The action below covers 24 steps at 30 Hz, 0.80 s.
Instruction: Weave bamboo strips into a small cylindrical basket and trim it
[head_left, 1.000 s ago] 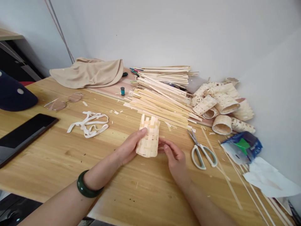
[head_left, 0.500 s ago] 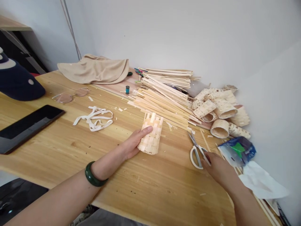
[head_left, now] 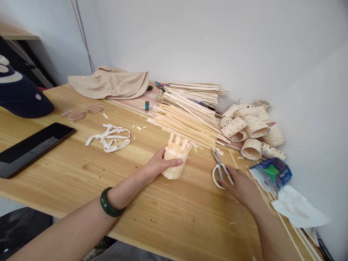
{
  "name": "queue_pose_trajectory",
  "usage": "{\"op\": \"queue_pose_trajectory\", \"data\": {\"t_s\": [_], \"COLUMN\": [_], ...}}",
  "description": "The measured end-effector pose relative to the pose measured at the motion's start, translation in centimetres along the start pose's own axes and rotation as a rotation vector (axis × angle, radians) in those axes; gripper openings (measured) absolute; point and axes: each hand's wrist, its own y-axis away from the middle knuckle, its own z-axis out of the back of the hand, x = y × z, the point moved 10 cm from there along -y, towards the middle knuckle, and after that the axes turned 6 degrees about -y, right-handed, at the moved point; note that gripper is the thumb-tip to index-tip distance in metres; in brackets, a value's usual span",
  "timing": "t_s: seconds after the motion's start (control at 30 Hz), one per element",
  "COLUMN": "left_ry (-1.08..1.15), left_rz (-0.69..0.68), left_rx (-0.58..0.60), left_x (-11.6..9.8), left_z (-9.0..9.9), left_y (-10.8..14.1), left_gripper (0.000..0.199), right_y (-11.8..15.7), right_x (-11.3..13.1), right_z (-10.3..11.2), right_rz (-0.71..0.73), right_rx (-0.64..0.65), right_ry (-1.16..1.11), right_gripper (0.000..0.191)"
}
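Note:
My left hand [head_left: 160, 165], below a dark green bangle, is wrapped round a small woven basket [head_left: 176, 156], thumb across its front. Loose strip ends stick up from the basket's top rim. To the right, my right hand [head_left: 236, 179] grips the white handles of a pair of scissors [head_left: 219, 168]. The scissor blades point away from me, slightly apart, towards the scraps by the strips. A gap of bare wood separates the basket and the scissors.
Bundles of thin wooden strips [head_left: 187, 119] lie behind the basket. Woven tubes [head_left: 252, 127] are heaped at the right, near a blue packet [head_left: 272, 174] and white paper [head_left: 299, 208]. White ribbon [head_left: 111, 139], glasses [head_left: 81, 112], a black tablet [head_left: 35, 146] and caps [head_left: 108, 83] are at the left.
My right hand has moved left with the scissors, bringing them nearer the basket. In my left hand the basket has turned and tilted a little, and my thumb sits lower on it.

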Motion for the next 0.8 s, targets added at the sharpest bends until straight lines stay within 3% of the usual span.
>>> {"op": "queue_pose_trajectory", "data": {"t_s": [0.1,0.2,0.27,0.33,0.47,0.63,0.8], "left_ry": [-0.042,-0.045,-0.024,0.015,0.153,0.336,0.321], "left_rz": [-0.043,-0.042,-0.022,-0.006,0.058,0.095,0.010], "left_rx": [0.004,0.013,0.000,-0.023,-0.034,0.044,-0.090], "left_x": [-0.7,-0.7,-0.4,-0.2,0.3,0.5,0.0], "left_z": [-0.3,-0.4,-0.3,-0.1,-0.1,-0.8,0.7], "left_y": [0.1,0.2,0.2,0.1,0.0,-0.2,-0.4], "left_gripper": [0.053,0.052,0.053,0.054,0.045,0.034,0.036], "right_y": [-0.1,0.3,0.5,0.7,0.9,1.4,3.4], "right_x": [-0.1,-0.8,-0.9,-0.9,0.2,3.4,8.8], "right_z": [0.3,1.1,2.1,2.9,2.2,1.8,2.6], "right_rz": [-0.031,-0.090,-0.102,-0.109,-0.127,0.005,0.224], "right_rx": [0.083,0.142,0.090,0.019,-0.066,-0.245,-0.258], "right_ry": [-0.007,-0.168,-0.401,-0.675,-1.044,-1.112,-0.925], "right_gripper": [0.053,0.043,0.040,0.050,0.063,0.046,0.041]}}
